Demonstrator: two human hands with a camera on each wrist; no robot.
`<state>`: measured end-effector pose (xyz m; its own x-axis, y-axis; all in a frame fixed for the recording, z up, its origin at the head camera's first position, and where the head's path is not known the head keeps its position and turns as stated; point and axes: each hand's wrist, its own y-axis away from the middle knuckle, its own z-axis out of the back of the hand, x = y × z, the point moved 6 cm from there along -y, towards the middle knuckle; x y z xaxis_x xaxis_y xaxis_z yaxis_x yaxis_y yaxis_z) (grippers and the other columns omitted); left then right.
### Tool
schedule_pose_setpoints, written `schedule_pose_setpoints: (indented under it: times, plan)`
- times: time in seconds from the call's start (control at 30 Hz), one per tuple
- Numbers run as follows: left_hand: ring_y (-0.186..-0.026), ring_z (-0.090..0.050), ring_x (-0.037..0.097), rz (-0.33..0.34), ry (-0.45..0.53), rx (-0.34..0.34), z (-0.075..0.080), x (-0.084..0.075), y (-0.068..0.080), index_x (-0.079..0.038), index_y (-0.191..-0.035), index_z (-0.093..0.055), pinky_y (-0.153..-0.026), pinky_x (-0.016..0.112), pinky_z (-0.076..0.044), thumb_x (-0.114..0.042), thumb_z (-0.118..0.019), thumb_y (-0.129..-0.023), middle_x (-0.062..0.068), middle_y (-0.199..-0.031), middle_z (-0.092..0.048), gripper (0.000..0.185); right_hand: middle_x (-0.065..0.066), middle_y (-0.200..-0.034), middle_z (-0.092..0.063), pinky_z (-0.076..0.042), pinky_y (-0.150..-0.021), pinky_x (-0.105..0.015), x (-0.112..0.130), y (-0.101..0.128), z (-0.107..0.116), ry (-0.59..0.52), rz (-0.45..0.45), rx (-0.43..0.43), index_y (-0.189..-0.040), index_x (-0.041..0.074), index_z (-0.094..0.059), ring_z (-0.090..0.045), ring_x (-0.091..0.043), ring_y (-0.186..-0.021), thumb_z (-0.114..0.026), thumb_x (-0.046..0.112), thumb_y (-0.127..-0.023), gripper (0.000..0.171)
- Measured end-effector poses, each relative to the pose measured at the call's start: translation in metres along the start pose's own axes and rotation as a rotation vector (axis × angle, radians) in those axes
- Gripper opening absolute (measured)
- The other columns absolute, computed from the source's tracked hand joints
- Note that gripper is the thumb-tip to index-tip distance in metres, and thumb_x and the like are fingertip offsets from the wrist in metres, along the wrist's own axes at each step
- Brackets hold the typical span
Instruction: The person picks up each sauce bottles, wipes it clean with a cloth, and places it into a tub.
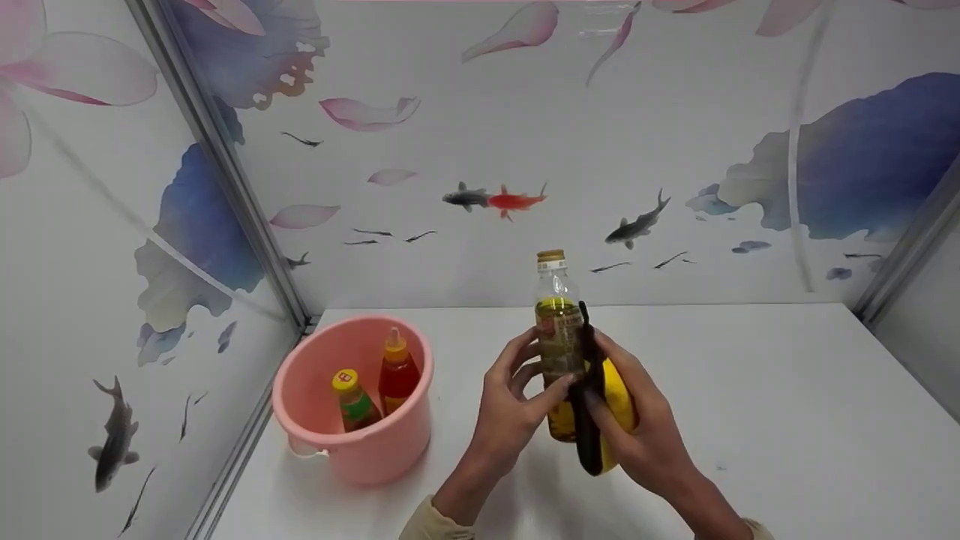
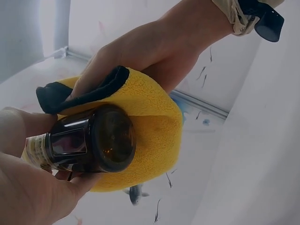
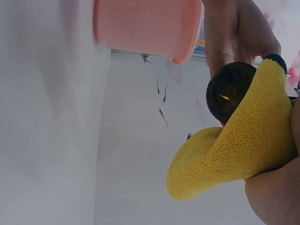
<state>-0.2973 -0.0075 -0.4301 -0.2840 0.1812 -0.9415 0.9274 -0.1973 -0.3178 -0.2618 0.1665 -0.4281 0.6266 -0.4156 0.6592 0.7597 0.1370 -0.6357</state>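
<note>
My left hand [image 1: 506, 401] grips a glass bottle of yellow-green oil [image 1: 559, 337] with a gold cap, held upright above the white table. Against the bottle's right side, my right hand [image 1: 645, 427] holds a folded yellow cloth [image 1: 619, 397] with a dark edge. In the left wrist view the bottle's round base [image 2: 114, 138] faces the camera, and the cloth [image 2: 157, 122] spreads behind it. The right wrist view shows the plush cloth [image 3: 243, 136] draped beside the bottle's base [image 3: 229, 91]; part of the right hand's fingers is hidden behind the cloth.
A pink bucket [image 1: 390, 454] stands on the table [image 1: 787, 420] to the left. Inside it are a red sauce bottle [image 1: 397, 375] with a pointed nozzle and a yellow-capped bottle [image 1: 356, 405] with a green label. Printed wall panels [image 1: 420, 262] enclose the back and sides.
</note>
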Motion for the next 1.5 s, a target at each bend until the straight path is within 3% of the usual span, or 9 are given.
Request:
schedule_pose_setpoints:
  times: [0.17,0.4,0.87,1.23,1.5]
  plan:
    - [-0.133,-0.063,0.027,0.001,0.031,-0.021,0.004,-0.002,-0.002,-0.025,-0.16,-0.048,-0.116,0.04,-0.055,-0.022,-0.086,-0.095,0.003,-0.154,-0.056,0.074,0.004,-0.159,-0.056,-0.06,-0.1,-0.023,0.001,0.001,-0.003,-0.005,-0.009,-0.005,-0.167,0.027,-0.041,-0.065,-0.013,-0.118,-0.076,0.0,-0.099,0.081]
    - [-0.139,-0.059,0.028,0.006,0.018,-0.047,0.009,-0.003,-0.003,-0.024,-0.163,-0.046,-0.123,0.044,-0.048,-0.024,-0.083,-0.098,0.002,-0.157,-0.053,0.075,0.004,-0.158,-0.057,-0.06,-0.1,-0.024,0.002,0.002,-0.008,-0.006,0.018,0.005,-0.166,0.025,-0.043,-0.065,-0.014,-0.116,-0.077,-0.001,-0.097,0.081]
    - [-0.125,-0.067,0.027,0.063,0.001,0.051,0.007,0.001,-0.002,-0.025,-0.164,-0.046,-0.11,0.039,-0.059,-0.025,-0.081,-0.099,0.009,-0.145,-0.061,0.073,-0.004,-0.169,-0.046,-0.055,-0.107,-0.02,-0.004,0.003,-0.006,-0.003,-0.016,0.017,-0.169,0.022,-0.037,-0.062,-0.012,-0.129,-0.072,0.0,-0.102,0.079]
    - [-0.14,-0.062,0.026,0.076,-0.005,0.131,-0.002,0.001,0.001,-0.018,-0.16,-0.046,-0.12,0.044,-0.052,-0.021,-0.075,-0.103,0.009,-0.155,-0.058,0.064,-0.006,-0.16,-0.054,-0.056,-0.104,-0.019,-0.005,0.001,0.001,0.008,-0.003,-0.029,-0.169,0.019,-0.037,-0.063,-0.012,-0.119,-0.071,-0.003,-0.101,0.08]
    - [-0.135,-0.06,0.027,0.132,0.039,0.152,-0.007,0.008,0.003,-0.019,-0.159,-0.05,-0.109,0.042,-0.059,-0.024,-0.069,-0.104,0.009,-0.155,-0.052,0.058,-0.008,-0.169,-0.046,-0.052,-0.108,-0.015,-0.004,-0.001,0.003,0.001,0.037,-0.061,-0.168,0.017,-0.039,-0.062,-0.012,-0.125,-0.071,-0.008,-0.098,0.081]
